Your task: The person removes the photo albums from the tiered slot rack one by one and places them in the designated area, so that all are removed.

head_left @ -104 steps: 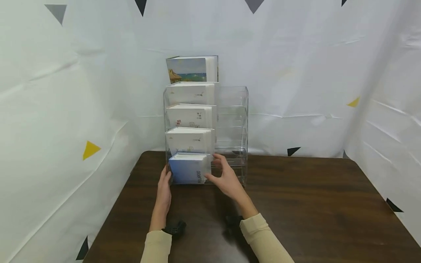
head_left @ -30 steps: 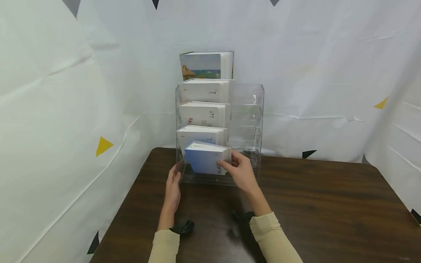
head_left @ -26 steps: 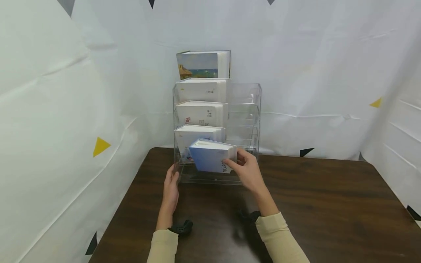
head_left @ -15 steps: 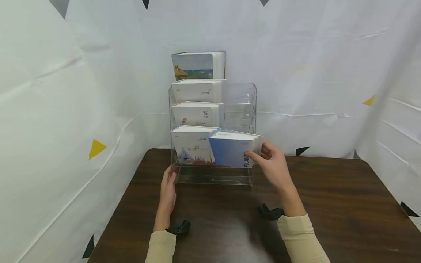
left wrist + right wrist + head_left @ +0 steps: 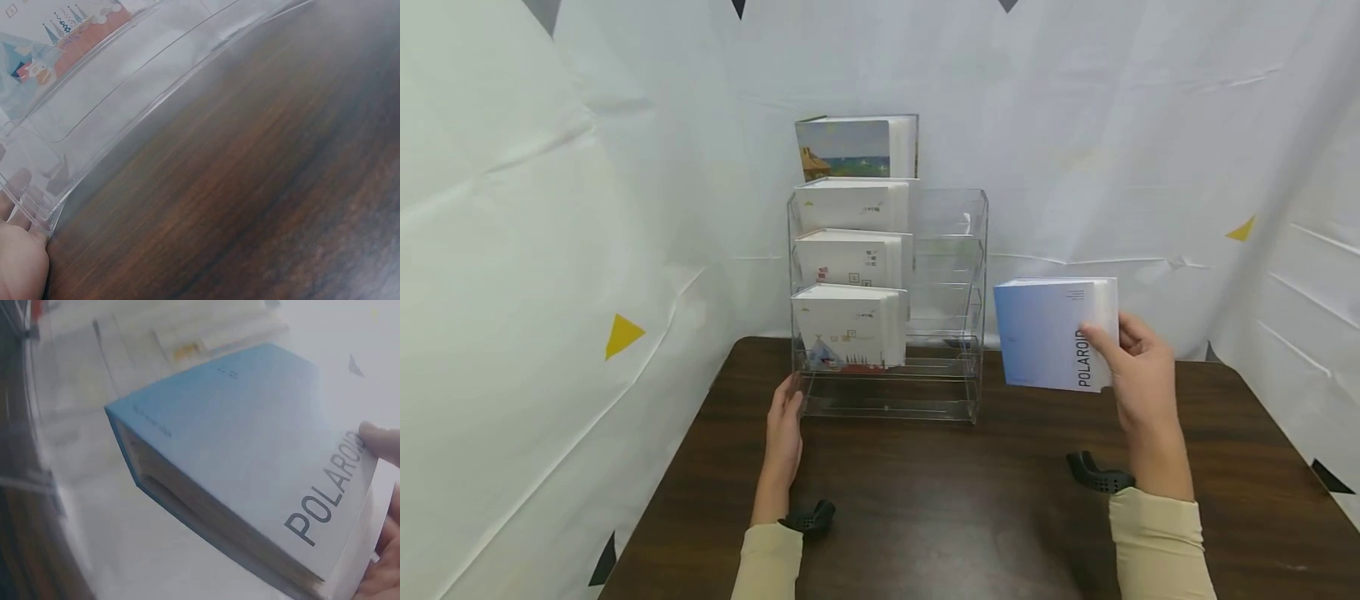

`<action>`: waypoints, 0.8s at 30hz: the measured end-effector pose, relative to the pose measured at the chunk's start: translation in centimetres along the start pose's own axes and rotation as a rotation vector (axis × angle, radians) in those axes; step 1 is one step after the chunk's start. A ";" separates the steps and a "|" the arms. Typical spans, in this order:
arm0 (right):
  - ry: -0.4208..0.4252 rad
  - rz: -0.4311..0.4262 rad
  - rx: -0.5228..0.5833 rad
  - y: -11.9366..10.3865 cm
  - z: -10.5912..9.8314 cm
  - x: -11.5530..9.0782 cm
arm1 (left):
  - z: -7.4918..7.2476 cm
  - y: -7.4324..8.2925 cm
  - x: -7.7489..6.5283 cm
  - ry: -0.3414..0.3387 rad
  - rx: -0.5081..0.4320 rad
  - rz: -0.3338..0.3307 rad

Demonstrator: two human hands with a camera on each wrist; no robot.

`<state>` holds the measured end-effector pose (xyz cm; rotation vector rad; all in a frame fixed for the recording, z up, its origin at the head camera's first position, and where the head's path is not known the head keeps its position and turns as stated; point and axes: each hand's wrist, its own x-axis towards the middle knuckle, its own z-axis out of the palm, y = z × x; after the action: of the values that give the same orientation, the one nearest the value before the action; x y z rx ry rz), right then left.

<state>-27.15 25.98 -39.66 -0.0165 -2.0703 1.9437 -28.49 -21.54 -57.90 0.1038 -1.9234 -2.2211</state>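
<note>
My right hand [image 5: 1146, 375] pinches a blue-to-white photo album [image 5: 1045, 333] marked POLAROID by its right edge, thumb on the front cover. The album hangs upright in the air, right of a clear plastic tiered rack [image 5: 891, 410]. In the right wrist view the album [image 5: 231, 450] appears tilted, its page edges showing. My left hand [image 5: 784, 433] rests against the rack's lower left corner, fingers along the side. In the left wrist view that hand [image 5: 22, 262] is partly cut off, and some fingers show through the plastic.
White albums stand in the rack's left half, one [image 5: 850, 329] with a tent picture. A landscape-covered album [image 5: 850, 150] tops the stack. The rack's bottom front tier [image 5: 887, 392] shows bare plastic. Dark wooden table [image 5: 925, 517] and a white curtain [image 5: 1112, 125] surround it.
My right hand has lifted the blue album out of the rack's bottom tier and carried it right, past the rack's side. My left hand has stayed at the rack's corner.
</note>
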 end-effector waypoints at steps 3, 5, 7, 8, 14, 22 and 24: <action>0.048 0.117 -0.005 1.0 -1.7 0.9 | 0.2 0.1 -0.1 0.001 0.002 -0.004; 0.062 0.194 -0.030 1.9 -2.4 1.5 | 0.3 0.2 -0.1 0.000 0.006 -0.011; 0.060 0.267 -0.040 3.1 -2.9 2.1 | 0.3 0.4 0.0 -0.004 0.011 -0.013; 0.051 0.300 -0.040 3.7 -3.1 2.4 | 0.3 0.4 0.0 -0.003 0.009 -0.015; -0.086 0.438 0.038 7.0 -3.7 4.4 | 0.0 0.7 0.2 -0.014 -0.014 0.011; -0.243 0.620 0.093 9.5 -2.9 7.3 | -0.1 0.0 0.2 -0.017 -0.030 0.021; -0.249 0.648 0.087 9.9 -2.9 7.6 | 0.0 -0.2 0.1 -0.013 -0.028 0.015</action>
<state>-35.72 31.22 -47.61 -0.5100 -2.3343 2.5097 -28.60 -21.56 -58.10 0.0701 -1.8926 -2.2438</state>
